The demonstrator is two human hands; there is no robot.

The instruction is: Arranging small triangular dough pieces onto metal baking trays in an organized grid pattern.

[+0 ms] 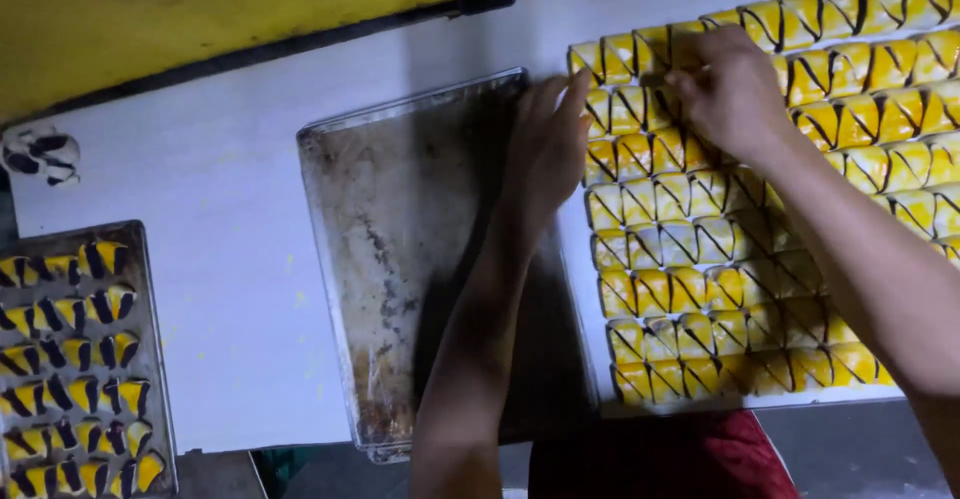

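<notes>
Pinching soft, fragile yellow sweet pieces (690, 209) at sides: right hand (730, 89) closing on one; left hand (548, 144) flat-open, bracing block edge beside empty tray (400, 249).

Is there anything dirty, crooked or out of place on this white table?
The empty metal baking tray in the middle is stained with dark, burnt-looking residue and lies slightly askew. A few loose yellow-and-dark pastry pieces sit alone at the left table edge. The left hand and right hand touch neatly rowed yellow pastries.

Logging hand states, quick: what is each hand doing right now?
Left hand: open, flat against the edge of the yellow pastry block.
Right hand: fingers curled on top pastries; grip cannot be told.
</notes>
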